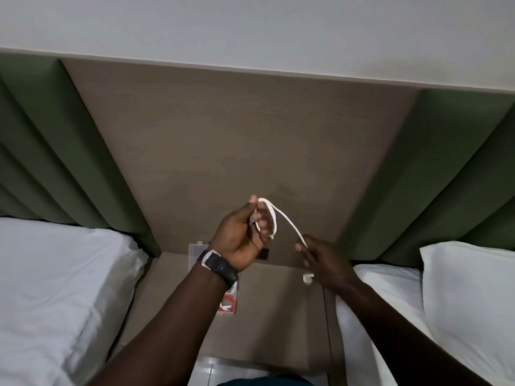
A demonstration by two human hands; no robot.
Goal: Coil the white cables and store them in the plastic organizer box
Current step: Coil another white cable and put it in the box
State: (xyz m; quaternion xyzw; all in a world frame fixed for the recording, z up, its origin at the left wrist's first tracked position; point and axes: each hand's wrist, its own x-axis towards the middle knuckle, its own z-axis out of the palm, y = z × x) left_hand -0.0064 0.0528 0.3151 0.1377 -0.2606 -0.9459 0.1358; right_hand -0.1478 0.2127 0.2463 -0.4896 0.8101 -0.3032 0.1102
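Ahead of me rises a flat brown wood-grain headboard panel [237, 140], flanked on the left by dark green padded upholstered panels [53, 140] and on the right by matching green padded panels [457, 151]. Above them runs a plain pale grey-white wall [250, 26], evenly and softly lit. Below the brown panel sits a brown wooden nightstand [281, 324] between two beds. A white pillow and sheet [55, 288] lie on my left, a white pillow [471, 296] on my right. Near me, a strip of pale tiled floor [206, 369] shows.
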